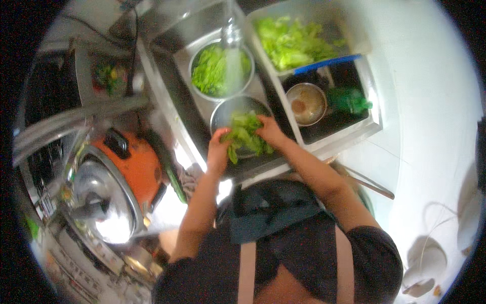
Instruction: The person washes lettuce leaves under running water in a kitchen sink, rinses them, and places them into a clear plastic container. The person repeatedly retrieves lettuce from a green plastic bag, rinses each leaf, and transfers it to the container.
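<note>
Both of my hands hold a bunch of green leafy vegetable (246, 133) over a round metal bowl (221, 114) in the sink basin. My left hand (219, 150) grips the leaves at their left side, and my right hand (271, 131) grips them at the right. Just beyond stands a second metal bowl (191, 72), with more green leaves (209, 72) heaped in it. A blurred faucet (231, 36) hangs above that bowl, and a pale streak like running water falls from it. The inside of the nearer bowl is partly hidden by the leaves.
Right of the basin, a clear plastic tub (358, 45) holds lettuce leaves (292, 41). Below it sit a small metal bowl (317, 100) and a green plastic bottle (347, 100). At left are an orange pot (142, 167), a shiny metal basin (89, 178) and a cucumber (175, 186).
</note>
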{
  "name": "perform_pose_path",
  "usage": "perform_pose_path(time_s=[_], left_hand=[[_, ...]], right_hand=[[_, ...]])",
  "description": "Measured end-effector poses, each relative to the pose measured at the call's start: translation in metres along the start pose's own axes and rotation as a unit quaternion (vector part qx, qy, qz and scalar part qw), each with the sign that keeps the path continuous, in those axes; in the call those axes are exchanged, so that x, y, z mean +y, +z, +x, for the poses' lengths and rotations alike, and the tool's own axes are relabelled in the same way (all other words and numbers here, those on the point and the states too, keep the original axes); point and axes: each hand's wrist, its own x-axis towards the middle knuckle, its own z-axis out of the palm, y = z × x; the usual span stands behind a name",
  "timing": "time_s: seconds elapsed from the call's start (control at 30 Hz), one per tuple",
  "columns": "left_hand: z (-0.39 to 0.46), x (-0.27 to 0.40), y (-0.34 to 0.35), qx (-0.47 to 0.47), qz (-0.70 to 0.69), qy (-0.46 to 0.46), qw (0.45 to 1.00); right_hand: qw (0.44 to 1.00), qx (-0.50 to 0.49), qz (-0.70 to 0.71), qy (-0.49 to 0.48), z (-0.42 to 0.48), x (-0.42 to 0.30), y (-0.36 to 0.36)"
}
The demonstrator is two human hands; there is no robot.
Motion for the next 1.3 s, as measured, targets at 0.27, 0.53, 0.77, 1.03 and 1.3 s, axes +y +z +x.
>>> perform_pose_path(time_s=[0.27,0.53,0.77,1.03,1.3], left_hand=[[-0.029,0.022,0.045,0.060,-0.107,0.038,0.992],[-0.030,0.133,0.136,0.017,0.045,0.325,0.944],[0.067,0.211,0.228,-0.141,-0.109,0.300,0.937],[0.091,0.123,0.195,0.025,0.146,0.417,0.897],[0.181,0.062,0.025,0.243,0.363,0.372,0.819]], right_hand=[[0.994,0.060,-0.046,-0.077,-0.026,0.000,0.005],[0.940,0.223,0.053,-0.253,-0.031,-0.093,-0.095],[0.877,0.396,-0.118,-0.247,0.053,-0.125,-0.213],[0.857,0.349,-0.264,-0.271,0.087,-0.122,-0.186],[0.968,0.173,-0.101,-0.150,0.145,-0.025,-0.035]])
